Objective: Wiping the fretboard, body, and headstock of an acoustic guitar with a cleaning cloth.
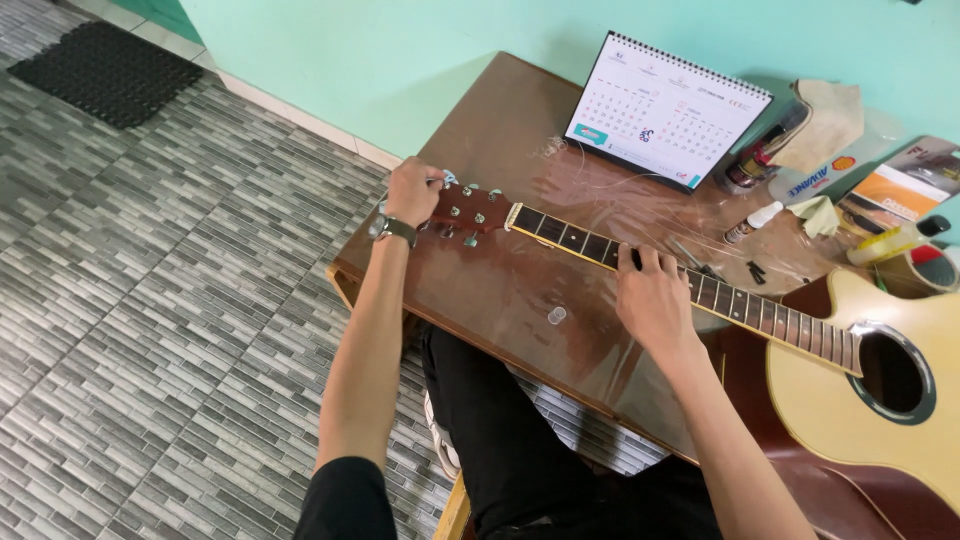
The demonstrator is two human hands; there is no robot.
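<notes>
An acoustic guitar (880, 420) lies across a brown wooden table (500, 290), its neck pointing left. My left hand (412, 190), with a wristwatch on the wrist, is closed on a small pale blue tool at the tuning pegs of the reddish headstock (472, 212). My right hand (650, 295) rests palm down on the dark fretboard (760, 315), fingers pressing over the strings near the middle of the neck. Loose thin strings curl on the table behind the neck.
A white desk calendar (665, 110) stands at the table's back edge. Small bottles (752, 222), a cloth (830, 120), a tape roll (925, 270) and packets lie at the back right. A small clear cap (556, 316) sits near the front. Grey patterned floor tiles and a black mat (105, 72) lie to the left.
</notes>
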